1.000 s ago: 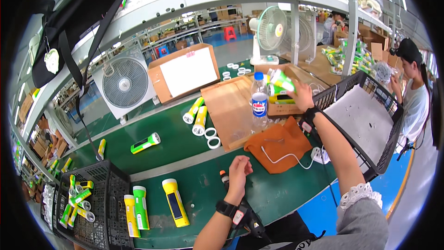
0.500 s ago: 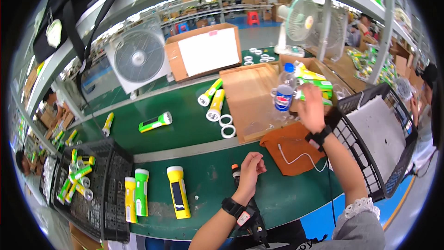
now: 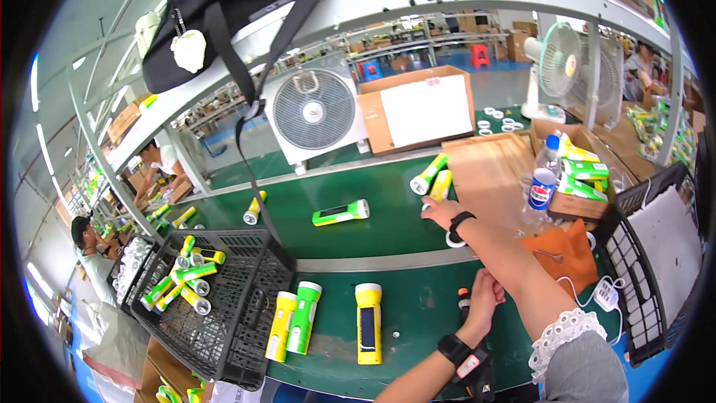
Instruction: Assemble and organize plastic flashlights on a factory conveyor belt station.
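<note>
My right hand (image 3: 443, 213) reaches across to the green belt, its fingers closed at the lens end of a yellow flashlight (image 3: 441, 184) and hiding that end. Touching its side is a green and yellow flashlight (image 3: 427, 174). A white ring (image 3: 454, 239) shows partly beneath my right wrist. My left hand (image 3: 483, 304) rests above the near table with fingers curled in and nothing visible in them. Beside it stands a black power screwdriver (image 3: 464, 300) with an orange collar, partly covered by my left forearm. Another flashlight (image 3: 341, 213) lies on the belt.
Three flashlights, one a yellow flashlight (image 3: 368, 325), lie near a black crate (image 3: 250, 283) holding several more. At right are a bottle (image 3: 542, 188), a carton of flashlights (image 3: 574, 207), an orange cloth (image 3: 563, 250), a white cable and another black crate (image 3: 634, 276). A black strap (image 3: 250, 172) hangs ahead.
My right hand has moved left from the carton of flashlights to the yellow flashlight on the belt. My left hand stays curled by the screwdriver. The whole view has swung left.
</note>
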Demonstrator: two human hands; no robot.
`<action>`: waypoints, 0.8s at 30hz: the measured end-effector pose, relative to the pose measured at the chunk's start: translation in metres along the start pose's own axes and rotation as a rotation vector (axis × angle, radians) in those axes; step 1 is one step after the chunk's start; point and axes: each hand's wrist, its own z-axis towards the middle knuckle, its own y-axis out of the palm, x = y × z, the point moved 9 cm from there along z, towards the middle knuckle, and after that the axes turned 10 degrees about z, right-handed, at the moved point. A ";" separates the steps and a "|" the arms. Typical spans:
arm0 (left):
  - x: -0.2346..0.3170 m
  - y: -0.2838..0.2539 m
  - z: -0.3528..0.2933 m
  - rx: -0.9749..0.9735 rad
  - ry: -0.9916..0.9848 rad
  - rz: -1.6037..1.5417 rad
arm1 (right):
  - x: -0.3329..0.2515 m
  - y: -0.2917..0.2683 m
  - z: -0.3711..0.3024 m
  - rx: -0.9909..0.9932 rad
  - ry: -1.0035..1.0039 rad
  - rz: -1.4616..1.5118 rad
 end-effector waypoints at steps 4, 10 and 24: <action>-0.001 0.001 -0.002 -0.024 -0.014 0.012 | 0.006 -0.090 -0.025 0.363 0.293 0.211; 0.005 -0.015 0.013 -0.022 -0.006 -0.076 | -0.038 -0.226 -0.141 0.902 -0.100 0.584; -0.003 -0.021 0.010 -0.006 -0.068 -0.163 | -0.103 -0.145 -0.257 0.361 -0.136 0.702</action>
